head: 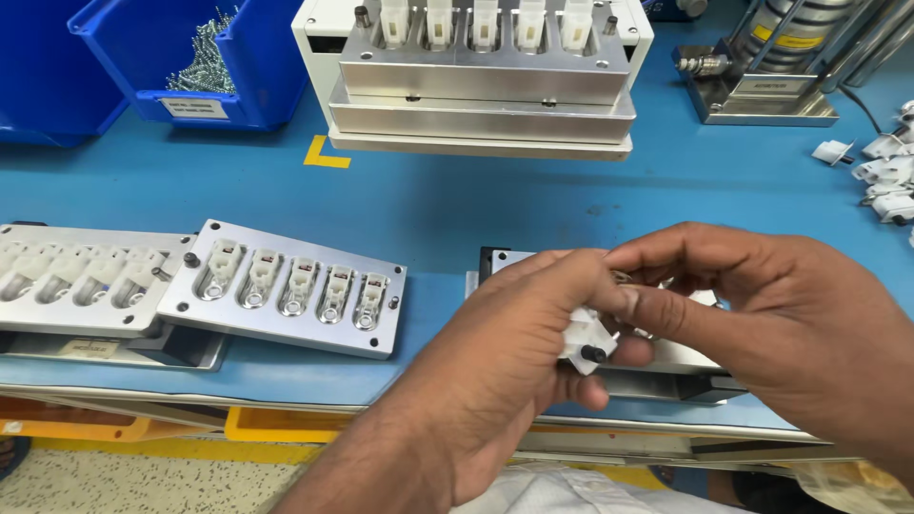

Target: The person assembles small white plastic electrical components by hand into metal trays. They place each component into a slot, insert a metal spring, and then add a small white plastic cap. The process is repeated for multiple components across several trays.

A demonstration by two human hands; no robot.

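Plastic part [587, 341], small and white with a dark knob, sits pinched in the left hand [514, 352], low over the near table [457, 205] edge. Right hand [762, 314] closes in from the right, fingertips [636, 306] touching the part's top; whether they clamp it is unclear. Beneath lies a metal plate [666, 354], mostly hidden. Leftward, two fixtures [286, 286] hold similar parts; open blue surface lies between.

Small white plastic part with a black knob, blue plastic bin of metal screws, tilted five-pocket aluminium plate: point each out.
small white plastic part with a black knob [583, 341], head view, its white body
blue plastic bin of metal screws [249, 71], head view, right wall
tilted five-pocket aluminium plate [286, 326], head view, front edge
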